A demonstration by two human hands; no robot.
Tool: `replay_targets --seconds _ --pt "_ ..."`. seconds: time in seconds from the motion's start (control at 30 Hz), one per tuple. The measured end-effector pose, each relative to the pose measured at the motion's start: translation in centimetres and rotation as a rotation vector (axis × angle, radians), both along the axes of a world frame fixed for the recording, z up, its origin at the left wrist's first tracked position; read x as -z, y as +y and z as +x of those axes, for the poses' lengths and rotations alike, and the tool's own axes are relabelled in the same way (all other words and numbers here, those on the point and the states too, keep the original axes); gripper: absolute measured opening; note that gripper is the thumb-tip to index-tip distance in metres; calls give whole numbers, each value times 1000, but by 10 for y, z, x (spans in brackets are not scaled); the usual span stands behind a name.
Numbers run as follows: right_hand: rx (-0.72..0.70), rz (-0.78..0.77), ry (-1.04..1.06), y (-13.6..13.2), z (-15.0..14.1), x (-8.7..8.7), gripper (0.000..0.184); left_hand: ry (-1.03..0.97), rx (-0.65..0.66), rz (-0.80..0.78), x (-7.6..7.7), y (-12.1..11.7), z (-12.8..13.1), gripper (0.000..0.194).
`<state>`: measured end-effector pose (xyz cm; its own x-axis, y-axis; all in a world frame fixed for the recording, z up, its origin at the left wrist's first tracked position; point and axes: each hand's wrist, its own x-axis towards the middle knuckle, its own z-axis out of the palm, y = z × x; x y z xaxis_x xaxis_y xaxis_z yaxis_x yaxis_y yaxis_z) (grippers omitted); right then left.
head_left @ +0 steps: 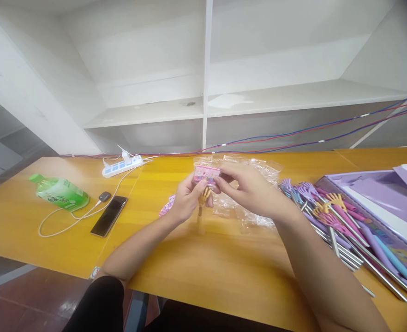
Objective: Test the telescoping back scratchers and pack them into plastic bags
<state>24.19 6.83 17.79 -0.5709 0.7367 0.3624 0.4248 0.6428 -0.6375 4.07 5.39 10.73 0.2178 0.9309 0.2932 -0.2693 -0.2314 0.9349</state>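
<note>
Both my hands meet above the middle of the yellow table (224,272). My left hand (186,200) is closed around a small back scratcher (203,199) with an orange hand-shaped head, its handle hanging down. My right hand (248,186) pinches a pink header card (206,174) on a clear plastic sleeve at the scratcher's top. Clear plastic bags (255,168) lie just behind and under my hands.
A pile of hand-shaped back scratchers (338,226) with metal shafts lies right, beside a purple box (380,193). On the left lie a green bottle (60,193), a black phone (109,215) with white cable, and a power strip (122,167). White shelves stand behind.
</note>
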Motion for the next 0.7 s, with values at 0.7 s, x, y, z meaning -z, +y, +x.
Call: replay_targets --seconds 0.7 --pt "2 12 -11 -3 -6 5 29 64 -168 -41 -9 -6 3 51"
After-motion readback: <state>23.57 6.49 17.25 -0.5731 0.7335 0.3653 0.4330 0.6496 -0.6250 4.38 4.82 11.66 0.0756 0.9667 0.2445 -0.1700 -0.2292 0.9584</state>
